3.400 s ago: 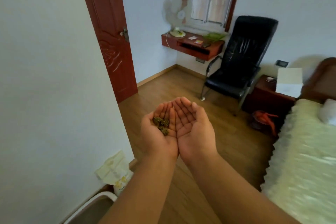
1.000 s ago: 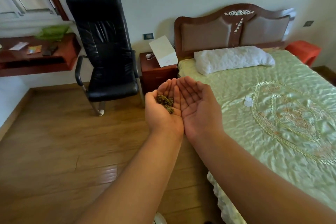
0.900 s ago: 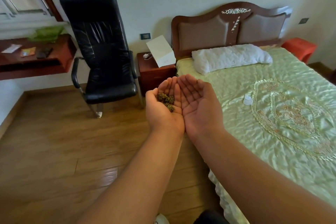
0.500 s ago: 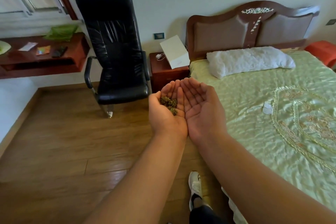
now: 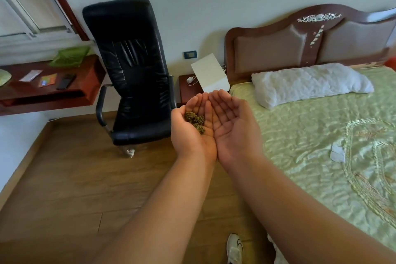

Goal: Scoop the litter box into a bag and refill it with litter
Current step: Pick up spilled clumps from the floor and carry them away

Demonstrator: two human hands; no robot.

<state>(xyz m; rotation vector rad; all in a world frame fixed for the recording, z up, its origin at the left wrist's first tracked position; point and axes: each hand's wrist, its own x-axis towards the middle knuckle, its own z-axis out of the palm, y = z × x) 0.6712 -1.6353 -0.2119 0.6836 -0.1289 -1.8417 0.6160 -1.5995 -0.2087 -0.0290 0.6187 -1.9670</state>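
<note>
My two hands are held out side by side, palms up and cupped, edges touching. A small heap of dark greenish-brown clumps (image 5: 195, 121) lies in the palm of my left hand (image 5: 190, 133). My right hand (image 5: 232, 128) holds nothing and touches the left along its edge. Neither the litter box nor any bag is in view.
A black leather chair (image 5: 135, 70) stands ahead on the wooden floor (image 5: 70, 188). A bed with a green cover (image 5: 310, 146) and a white pillow (image 5: 308, 83) fills the right. A nightstand (image 5: 188, 90) carries a white box (image 5: 211, 74). A red wall shelf (image 5: 49, 90) is at left. My shoe (image 5: 234, 248) shows at the bottom.
The view swung from the door and wall over to the chair and bed, then shifted slightly back left. My cupped hands kept the clumps in the same pose throughout.
</note>
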